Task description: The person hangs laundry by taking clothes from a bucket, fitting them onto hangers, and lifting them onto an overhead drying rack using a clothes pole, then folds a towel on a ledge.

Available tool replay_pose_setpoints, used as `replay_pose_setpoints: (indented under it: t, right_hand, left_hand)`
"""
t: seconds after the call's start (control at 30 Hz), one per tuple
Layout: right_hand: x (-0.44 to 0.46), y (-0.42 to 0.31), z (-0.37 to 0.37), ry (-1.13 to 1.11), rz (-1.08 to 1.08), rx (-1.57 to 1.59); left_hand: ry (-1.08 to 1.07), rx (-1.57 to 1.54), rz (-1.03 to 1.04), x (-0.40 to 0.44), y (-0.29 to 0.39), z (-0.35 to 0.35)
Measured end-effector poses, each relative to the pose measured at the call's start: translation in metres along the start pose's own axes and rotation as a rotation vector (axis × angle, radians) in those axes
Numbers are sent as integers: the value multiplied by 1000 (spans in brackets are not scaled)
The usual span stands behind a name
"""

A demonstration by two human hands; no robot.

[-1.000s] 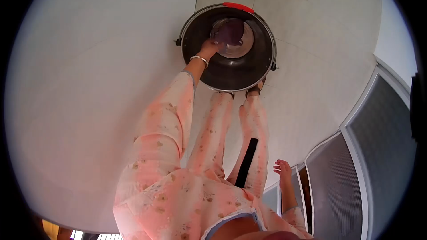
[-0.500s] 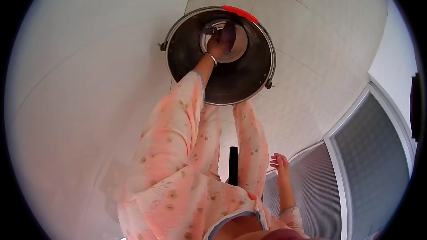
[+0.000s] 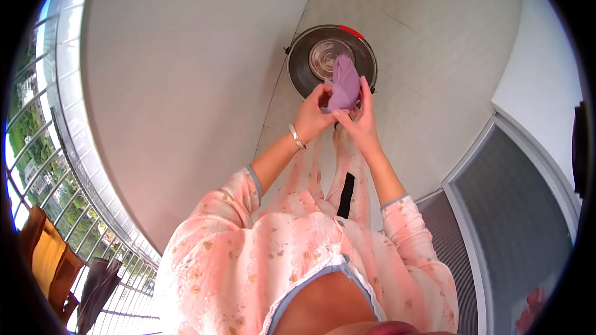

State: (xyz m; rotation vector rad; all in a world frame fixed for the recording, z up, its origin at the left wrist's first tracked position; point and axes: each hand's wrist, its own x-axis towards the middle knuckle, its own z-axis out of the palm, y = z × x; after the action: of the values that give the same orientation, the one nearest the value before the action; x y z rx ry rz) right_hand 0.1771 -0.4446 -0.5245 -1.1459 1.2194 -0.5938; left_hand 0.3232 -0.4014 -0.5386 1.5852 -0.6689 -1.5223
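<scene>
A crumpled purple cloth is held up between my two hands, above the near side of a metal bucket. My left hand, with a bangle at the wrist, pinches the cloth's left edge. My right hand grips its right side and lower end, thumb and fingers around it. Folds hide what kind of garment or cloth it is. The bucket stands on the floor, its round bottom showing, with a red handle grip resting at the far rim.
Pale tiles make up the floor. A white wall rises on the left. Beyond it are a window with metal bars and hanging clothes. A grey-framed door stands at the right.
My left hand has come up out of the bucket with the purple cloth. My right hand has risen from my side and taken hold of it too. The view has pulled back.
</scene>
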Motion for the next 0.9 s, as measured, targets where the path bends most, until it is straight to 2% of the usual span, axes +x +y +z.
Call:
replay_pose_setpoints:
  t: [0.07,0.13,0.2,0.23,0.27,0.33,0.37,0.4,0.47,0.5,0.53,0.6,0.63,0.67,0.73,0.77,0.83,0.9]
  right_hand:
    - [-5,-33,8,-152,29,231]
    - [-10,-36,1,-170,-33,272]
    - [-12,-44,-10,-207,316,614]
    - [-11,-56,0,-116,355,623]
    - [-6,-62,1,-128,342,611]
    - [-11,-87,-1,-45,524,889]
    - [-16,-102,1,-62,525,959]
    - [-19,-116,3,-79,515,952]
    - [-31,-145,7,-202,543,1150]
    - [-39,-165,5,-217,513,1129]
    - [-47,-181,12,-229,501,1122]
    - [-51,-199,20,-243,491,1168]
    - [-52,-200,18,-312,482,1134]
    - [-56,-202,17,-316,485,1127]
    - [-62,-205,14,-335,503,1085]
    - [-64,-203,12,-325,498,1075]
    - [-61,-193,12,-344,500,1047]
    - [-60,-185,7,-355,508,1034]
  left_hand:
    - [-48,-82,170,-28,19,9]
    - [-81,-141,176,-45,50,1]
    - [-293,-237,56,-63,90,-5]
    - [-228,-9,228,-68,92,-12]
    - [-218,-14,246,-71,99,-18]
    - [19,-142,256,-92,121,-36]
    - [154,-244,237,-103,126,-48]
    - [164,-246,254,-110,126,-52]
    - [224,-174,48,-128,111,-54]
    - [89,-399,-186,-134,102,-41]
    - [92,-402,-169,-139,101,-35]
    - [-440,-1232,-281,-135,101,-18]
    - [-298,-1231,-160,-133,127,-6]
    - [-294,-1237,-155,-124,131,-3]
    - [100,-1064,127,-99,140,-6]
    - [106,-1067,137,-97,149,-11]
    - [287,-753,309,-97,166,-30]
    - [293,-706,380,-112,192,-29]
